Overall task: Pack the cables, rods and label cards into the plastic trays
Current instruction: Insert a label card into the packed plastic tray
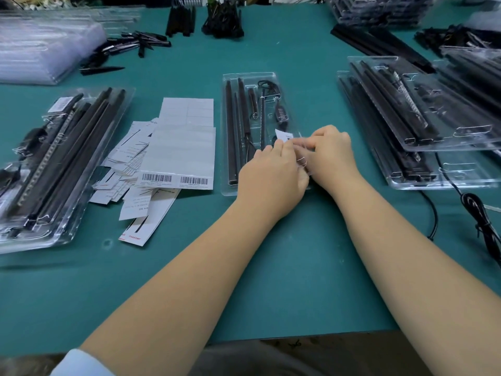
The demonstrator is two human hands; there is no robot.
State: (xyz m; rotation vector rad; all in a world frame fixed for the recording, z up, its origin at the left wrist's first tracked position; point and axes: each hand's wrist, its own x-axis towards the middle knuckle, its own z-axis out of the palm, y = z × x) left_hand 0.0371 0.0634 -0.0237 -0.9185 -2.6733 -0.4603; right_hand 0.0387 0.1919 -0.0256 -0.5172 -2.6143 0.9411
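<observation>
While both hands meet over the near right corner of the clear plastic tray (248,77) at the bench's middle, the left hand (271,173) and right hand (332,153) each pinch a small white label card (283,136) between curled fingertips, just above the tray's black rods (233,126) and coiled cable (280,115)

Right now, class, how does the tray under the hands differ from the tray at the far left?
The middle tray lies straight, away from the viewer; the left tray lies slanted. The middle tray's rods sit apart in slots; the left tray's rods are bunched together. Both are clear plastic holding black rods.
</observation>
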